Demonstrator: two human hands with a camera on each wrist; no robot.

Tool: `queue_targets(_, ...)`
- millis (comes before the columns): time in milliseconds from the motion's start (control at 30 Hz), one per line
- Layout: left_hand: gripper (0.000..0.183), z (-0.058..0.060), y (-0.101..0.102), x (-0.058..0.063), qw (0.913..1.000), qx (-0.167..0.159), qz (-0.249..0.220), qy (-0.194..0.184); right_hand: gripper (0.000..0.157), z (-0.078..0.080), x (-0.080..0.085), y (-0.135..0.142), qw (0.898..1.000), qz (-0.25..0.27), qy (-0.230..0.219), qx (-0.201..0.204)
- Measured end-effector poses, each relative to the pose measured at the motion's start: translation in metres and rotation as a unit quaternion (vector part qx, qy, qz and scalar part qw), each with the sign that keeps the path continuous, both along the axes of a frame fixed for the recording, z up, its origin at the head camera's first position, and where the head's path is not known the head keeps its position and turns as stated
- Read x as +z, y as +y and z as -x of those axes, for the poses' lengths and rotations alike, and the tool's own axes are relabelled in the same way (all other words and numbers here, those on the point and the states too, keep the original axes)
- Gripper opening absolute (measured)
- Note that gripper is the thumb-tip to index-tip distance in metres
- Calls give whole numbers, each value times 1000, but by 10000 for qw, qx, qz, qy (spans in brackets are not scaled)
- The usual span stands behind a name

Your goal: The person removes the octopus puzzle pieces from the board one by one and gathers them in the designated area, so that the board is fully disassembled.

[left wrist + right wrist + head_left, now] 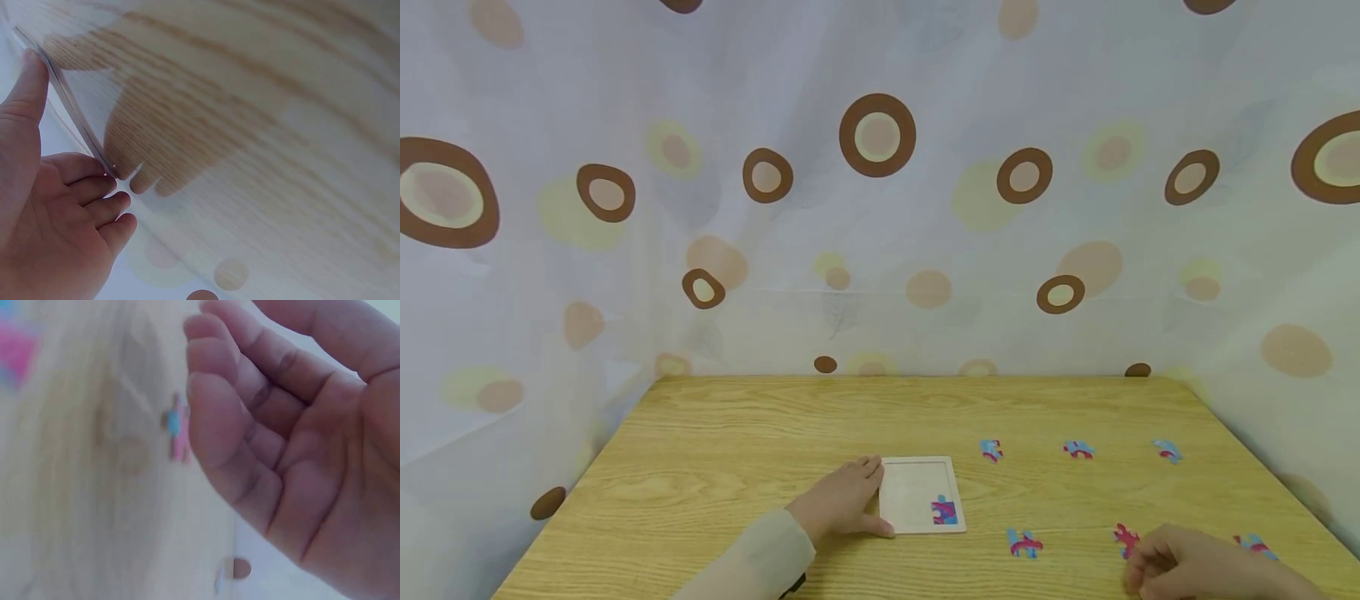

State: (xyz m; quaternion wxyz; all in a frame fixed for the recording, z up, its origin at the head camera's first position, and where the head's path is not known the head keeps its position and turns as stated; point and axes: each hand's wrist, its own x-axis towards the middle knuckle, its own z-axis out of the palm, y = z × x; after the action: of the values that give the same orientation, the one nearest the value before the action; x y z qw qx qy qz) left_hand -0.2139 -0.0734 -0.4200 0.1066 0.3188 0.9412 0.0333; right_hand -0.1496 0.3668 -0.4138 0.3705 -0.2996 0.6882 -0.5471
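My left hand [844,497] holds the left side of a square, pale puzzle tray [910,483], fingers at its far corner and thumb at the near one. In the left wrist view the tray's edge [81,119] runs between thumb and index finger. One pink and blue jigsaw piece [945,512] lies in the tray's near right corner. My right hand [1195,563] is above the table with loosely bent fingers, and its palm [325,462] holds nothing. Close by its fingertips is a mostly red jigsaw piece [1125,540]; the hand partly covers it.
More loose pieces lie on the wooden table [737,433]: a far row with a left piece [992,450], middle piece [1078,450] and right piece [1167,451], plus a near piece [1024,543] and another piece [1255,546] behind the right hand. A patterned curtain [880,250] surrounds the table.
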Motion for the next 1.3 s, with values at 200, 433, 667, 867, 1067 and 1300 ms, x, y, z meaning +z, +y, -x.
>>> queue_targets(200,89,0,0,0,10000,10,15,10,18,22,10,-25,9979,0,640,-49)
queue_targets(433,89,0,1,0,10000,-19,54,58,22,41,19,-56,9908,-325,1274,-310)
queue_targets(667,89,0,0,0,10000,-2,25,94,22,58,20,-91,9844,-598,1607,-386)
queue_targets(867,89,1,0,-2,9999,-3,45,140,19,69,14,-121,9715,-928,2137,-443)
queue_targets(1067,90,2,0,-1,10000,22,36,75,16,74,7,-151,9611,-1181,2469,-364)
queue_targets(1300,90,3,0,-3,9999,102,33,-26,17,78,-1,-175,9618,-1208,2402,-505)
